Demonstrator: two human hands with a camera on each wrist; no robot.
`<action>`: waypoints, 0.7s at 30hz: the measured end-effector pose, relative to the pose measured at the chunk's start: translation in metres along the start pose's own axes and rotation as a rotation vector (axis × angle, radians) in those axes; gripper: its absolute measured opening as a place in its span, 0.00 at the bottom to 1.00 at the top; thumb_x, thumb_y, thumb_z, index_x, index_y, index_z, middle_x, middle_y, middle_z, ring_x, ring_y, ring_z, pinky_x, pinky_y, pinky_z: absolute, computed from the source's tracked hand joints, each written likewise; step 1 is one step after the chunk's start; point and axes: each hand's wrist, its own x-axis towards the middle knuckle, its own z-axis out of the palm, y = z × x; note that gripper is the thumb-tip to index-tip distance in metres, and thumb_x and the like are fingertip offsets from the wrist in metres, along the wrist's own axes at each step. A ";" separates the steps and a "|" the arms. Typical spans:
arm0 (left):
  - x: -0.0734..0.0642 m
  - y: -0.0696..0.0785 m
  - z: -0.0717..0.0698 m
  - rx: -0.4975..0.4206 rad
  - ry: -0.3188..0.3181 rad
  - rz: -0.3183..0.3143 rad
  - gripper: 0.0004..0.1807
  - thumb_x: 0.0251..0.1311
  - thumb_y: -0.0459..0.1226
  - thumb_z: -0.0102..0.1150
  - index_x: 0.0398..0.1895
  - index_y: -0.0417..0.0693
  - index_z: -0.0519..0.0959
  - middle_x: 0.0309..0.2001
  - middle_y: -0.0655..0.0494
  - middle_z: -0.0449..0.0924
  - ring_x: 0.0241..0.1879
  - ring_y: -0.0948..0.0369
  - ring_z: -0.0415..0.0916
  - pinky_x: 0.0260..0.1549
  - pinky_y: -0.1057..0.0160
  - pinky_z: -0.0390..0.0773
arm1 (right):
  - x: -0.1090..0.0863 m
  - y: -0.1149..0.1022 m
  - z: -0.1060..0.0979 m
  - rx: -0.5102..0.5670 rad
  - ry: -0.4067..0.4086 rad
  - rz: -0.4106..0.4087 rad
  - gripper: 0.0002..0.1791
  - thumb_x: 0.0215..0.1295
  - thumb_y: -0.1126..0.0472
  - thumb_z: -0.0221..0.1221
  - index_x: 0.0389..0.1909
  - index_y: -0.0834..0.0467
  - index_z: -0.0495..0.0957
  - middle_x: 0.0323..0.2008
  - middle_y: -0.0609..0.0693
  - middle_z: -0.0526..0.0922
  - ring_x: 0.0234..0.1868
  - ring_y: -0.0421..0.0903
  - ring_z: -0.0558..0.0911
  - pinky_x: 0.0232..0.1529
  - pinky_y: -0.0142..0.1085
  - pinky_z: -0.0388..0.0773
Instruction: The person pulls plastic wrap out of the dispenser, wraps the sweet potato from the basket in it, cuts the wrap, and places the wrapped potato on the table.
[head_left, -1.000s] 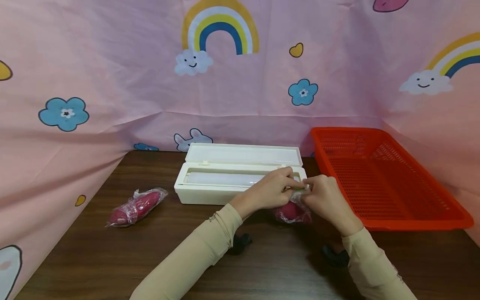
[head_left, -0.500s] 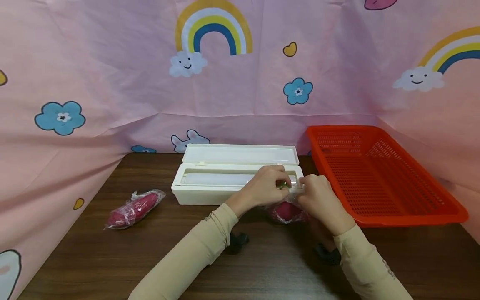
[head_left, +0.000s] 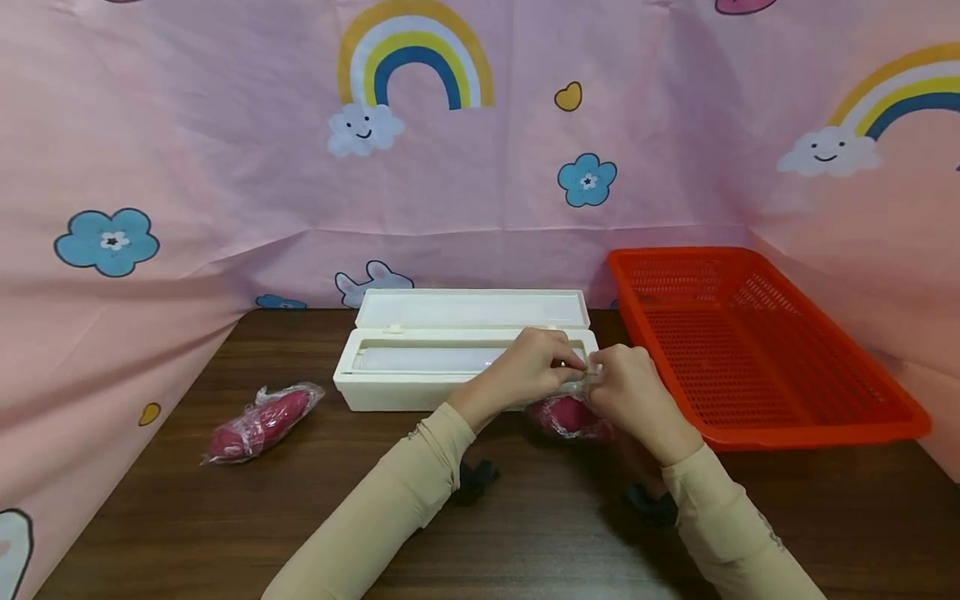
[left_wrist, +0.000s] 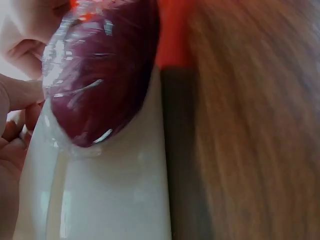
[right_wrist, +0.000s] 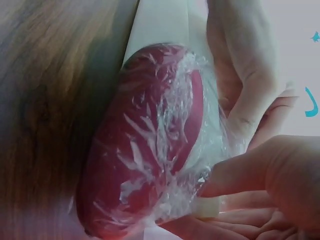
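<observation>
Both hands are at the front right of an open white cling film dispenser (head_left: 412, 396). My left hand (head_left: 525, 367) pinches clear cling film between thumb and fingers. Close beside it, my right hand (head_left: 630, 392) pinches the same film. Under the hands hangs a smooth purple-red, sweet-potato-shaped piece (head_left: 566, 415), wrapped in wrinkled film. In the right wrist view the wrapped piece (right_wrist: 135, 145) shows at full length, with the film (right_wrist: 187, 185) bunched at the fingers. The left wrist view has its rounded end (left_wrist: 105, 75) over the dispenser's white wall.
Another film-wrapped purple-red piece (head_left: 262, 425) lies on the brown table (head_left: 360, 492) at the left. An orange-red perforated basket (head_left: 810, 437) stands at the right. Black curved parts (head_left: 652, 506) show near the wrists. A printed pink cloth (head_left: 225, 125) hangs behind.
My fingertips parted slightly by half a second ago and are close together again now, still on the film. The whole head view has shifted a little; the other wrapped piece stays put.
</observation>
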 end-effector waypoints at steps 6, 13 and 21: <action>0.003 0.005 0.010 0.026 0.034 0.032 0.09 0.60 0.28 0.63 0.37 0.44 0.91 0.30 0.53 0.84 0.30 0.62 0.77 0.31 0.74 0.69 | 0.000 -0.002 0.002 0.007 0.012 -0.002 0.07 0.45 0.75 0.57 0.21 0.61 0.79 0.13 0.44 0.60 0.16 0.41 0.60 0.17 0.33 0.57; 0.006 0.006 0.013 0.040 0.028 0.017 0.11 0.61 0.28 0.61 0.38 0.45 0.91 0.31 0.54 0.84 0.31 0.62 0.77 0.32 0.73 0.69 | -0.002 -0.002 -0.001 0.045 -0.007 0.011 0.07 0.50 0.72 0.57 0.29 0.63 0.82 0.15 0.46 0.66 0.18 0.43 0.64 0.20 0.34 0.60; 0.005 0.005 0.006 -0.005 -0.012 -0.029 0.10 0.62 0.30 0.63 0.41 0.46 0.91 0.33 0.56 0.85 0.32 0.64 0.75 0.32 0.72 0.69 | -0.008 0.000 -0.001 0.099 -0.013 0.031 0.11 0.54 0.69 0.60 0.38 0.64 0.85 0.15 0.45 0.66 0.17 0.41 0.64 0.20 0.32 0.60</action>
